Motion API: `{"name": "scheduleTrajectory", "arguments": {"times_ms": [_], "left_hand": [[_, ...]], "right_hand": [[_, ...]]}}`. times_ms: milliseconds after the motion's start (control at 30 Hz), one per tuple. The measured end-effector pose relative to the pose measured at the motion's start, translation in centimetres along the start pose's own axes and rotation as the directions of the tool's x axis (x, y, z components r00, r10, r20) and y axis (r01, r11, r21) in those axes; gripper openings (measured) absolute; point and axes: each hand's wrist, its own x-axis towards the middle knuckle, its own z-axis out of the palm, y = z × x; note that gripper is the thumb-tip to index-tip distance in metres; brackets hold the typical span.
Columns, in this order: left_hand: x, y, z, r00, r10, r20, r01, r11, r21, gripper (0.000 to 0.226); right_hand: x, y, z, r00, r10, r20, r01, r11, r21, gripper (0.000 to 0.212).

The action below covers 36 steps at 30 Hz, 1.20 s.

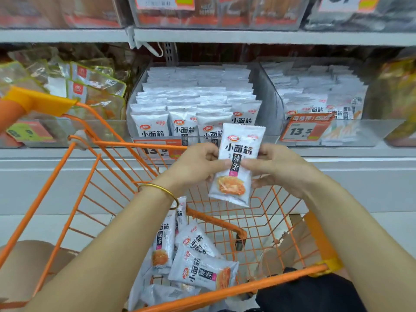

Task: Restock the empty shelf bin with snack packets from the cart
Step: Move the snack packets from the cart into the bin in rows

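Observation:
I hold one white snack packet [237, 163] upright above the orange wire cart [74, 181], in front of the shelf. My left hand [200, 163] pinches its left edge and my right hand [274, 167] pinches its right edge. Several more of the same packets [198, 262] lie loose on the cart floor. The clear shelf bin [135, 95] straight ahead is packed with rows of upright white packets [193, 102].
A second clear bin [315, 100] to the right holds similar white packets behind an orange price tag [304, 129]. Left of the middle bin, clear-wrapped orange snacks [90, 91] fill another bin. The cart's handle bar [225, 289] runs close below me.

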Motion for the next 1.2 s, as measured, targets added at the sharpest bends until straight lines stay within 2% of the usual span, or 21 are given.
{"name": "scheduleTrajectory", "arguments": {"times_ms": [100, 133, 167, 233, 267, 333, 467, 600, 667, 767, 833, 967, 1067, 1133, 1200], "left_hand": [[1.2, 1.7, 0.6, 0.983, 0.116, -0.142, -0.118, 0.993, -0.007, 0.007], [1.9, 1.8, 0.7, 0.953, 0.184, -0.242, -0.172, 0.983, 0.067, 0.013], [2.5, 1.9, 0.6, 0.901, 0.280, -0.333, -0.203, 0.948, 0.246, 0.021], [3.4, 1.8, 0.2, 0.811, 0.465, -0.356, -0.163, 0.763, 0.625, 0.035], [3.8, 1.5, 0.0, 0.805, 0.498, -0.323, -0.134, 0.682, 0.719, 0.041], [4.2, 1.0, -0.2, 0.837, 0.486, -0.253, -0.095, 0.583, 0.807, 0.049], [4.6, 0.0, -0.2, 0.858, 0.479, -0.186, -0.103, 0.514, 0.851, 0.060], [4.5, -0.4, -0.3, 0.852, 0.498, -0.161, -0.133, 0.504, 0.853, 0.062], [4.4, -0.4, -0.4, 0.851, 0.503, -0.151, -0.149, 0.506, 0.849, 0.062], [4.3, -0.4, -0.6, 0.853, 0.505, -0.133, -0.163, 0.499, 0.851, 0.061], [4.1, -0.3, -0.7, 0.851, 0.510, -0.124, -0.173, 0.496, 0.851, 0.061], [3.0, -0.4, -0.9, 0.823, 0.549, -0.147, -0.185, 0.502, 0.845, 0.055], [1.7, -1.0, -1.2, 0.781, 0.592, -0.199, -0.176, 0.515, 0.839, 0.048], [0.8, -1.3, -1.4, 0.760, 0.606, -0.235, -0.163, 0.528, 0.834, 0.045], [-0.1, -1.6, -1.7, 0.762, 0.600, -0.245, -0.160, 0.540, 0.826, 0.040]], "right_hand": [[0.5, -1.6, -1.0, 0.981, -0.103, -0.167, 0.097, 0.994, -0.042, 0.014], [0.7, -2.5, -1.5, 0.957, -0.144, -0.253, 0.144, 0.989, -0.019, 0.014], [1.0, -3.5, -2.1, 0.921, -0.192, -0.340, 0.197, 0.980, -0.021, 0.015], [2.0, -5.3, -3.2, 0.841, -0.294, -0.455, 0.273, 0.955, -0.112, 0.018], [2.6, -6.0, -3.5, 0.813, -0.337, -0.476, 0.290, 0.942, -0.170, 0.020], [4.4, -6.4, -3.8, 0.801, -0.359, -0.480, 0.245, 0.927, -0.284, 0.025], [7.7, -4.9, -3.4, 0.835, -0.278, -0.474, 0.010, 0.869, -0.494, 0.022], [9.8, -2.8, -2.5, 0.811, -0.266, -0.521, -0.133, 0.784, -0.606, 0.030], [10.4, -2.3, -2.0, 0.821, -0.245, -0.516, -0.189, 0.736, -0.650, 0.031], [11.1, -2.3, -1.9, 0.844, -0.187, -0.502, -0.258, 0.679, -0.688, 0.017], [11.5, -2.3, -2.1, 0.860, -0.134, -0.492, -0.301, 0.646, -0.701, 0.023], [11.7, -2.6, -2.5, 0.875, -0.083, -0.476, -0.321, 0.637, -0.701, 0.038], [10.8, -2.9, -2.8, 0.858, -0.130, -0.496, -0.283, 0.687, -0.669, 0.034], [9.9, -3.1, -2.8, 0.813, -0.210, -0.544, -0.246, 0.722, -0.646, 0.026], [8.2, -3.5, -2.4, 0.733, -0.335, -0.592, -0.184, 0.740, -0.647, 0.023]]}}
